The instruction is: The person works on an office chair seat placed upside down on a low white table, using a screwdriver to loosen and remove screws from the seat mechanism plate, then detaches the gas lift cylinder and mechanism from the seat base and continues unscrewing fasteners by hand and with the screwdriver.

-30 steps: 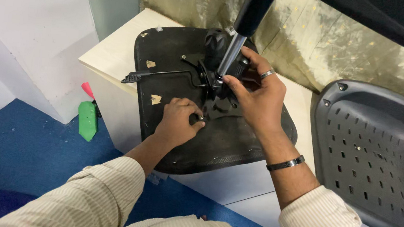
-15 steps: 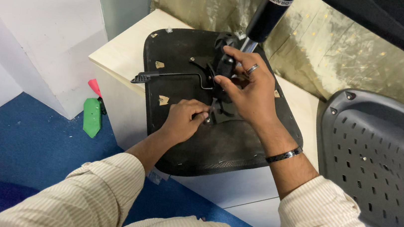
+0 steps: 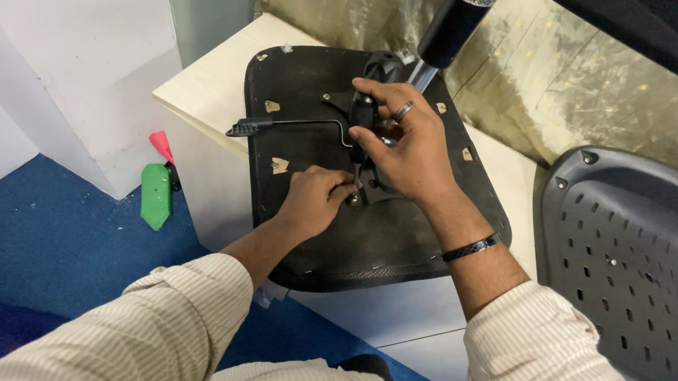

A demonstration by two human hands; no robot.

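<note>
Screwdriver (image 3: 360,125), black-handled, gripped by right hand (image 3: 406,151) over matte seat pan (image 3: 401,239).

We see an upturned black chair seat (image 3: 401,239) lying on a pale desk (image 3: 207,88). Our right hand (image 3: 406,147) wraps a black screwdriver handle (image 3: 362,111), held upright; our left hand (image 3: 313,200) pinches at its tip. A bent lever (image 3: 279,125) juts leftward. A grey perforated chair back (image 3: 641,273) stands just beside the desk.

The lever (image 3: 287,125) and gas cylinder (image 3: 458,18) crowd the seat underside (image 3: 400,247); its near half lies open.
</note>
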